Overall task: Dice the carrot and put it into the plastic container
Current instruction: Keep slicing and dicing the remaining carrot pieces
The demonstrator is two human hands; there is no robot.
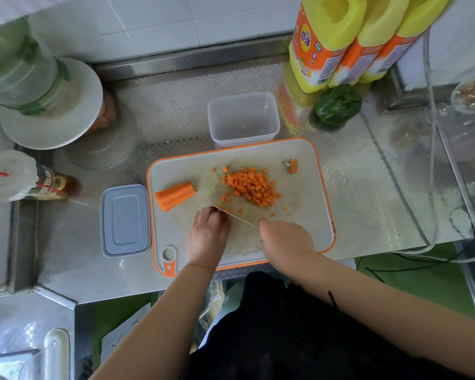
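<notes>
She's in the middle of the dicing. The right hand is wrapped round the handle of a knife, whose thin blade runs up and to the left across the board. The left hand is curled down over a few carrot strips just beside the blade; the strips are almost hidden under her fingers, so I can't say how many are left there.

A good heap of dice lies in the middle of the board, with stray cubes scattered toward the knife. The uncut carrot piece lies on the left of the board, well apart from the heap. Its long axis runs left to right with a slight tilt, the flat cut end facing right and a little away from her, the other end at the board's left edge. The trimmed top sits off at the far right corner.

The container stands open just beyond the far edge of the board, nothing in it yet; its lid lies to the left of the board.

I'd judge she's about halfway: next she needs to finish these strips, then bring over that last piece, slice it lengthwise and cross-cut it before scooping everything in.
</notes>
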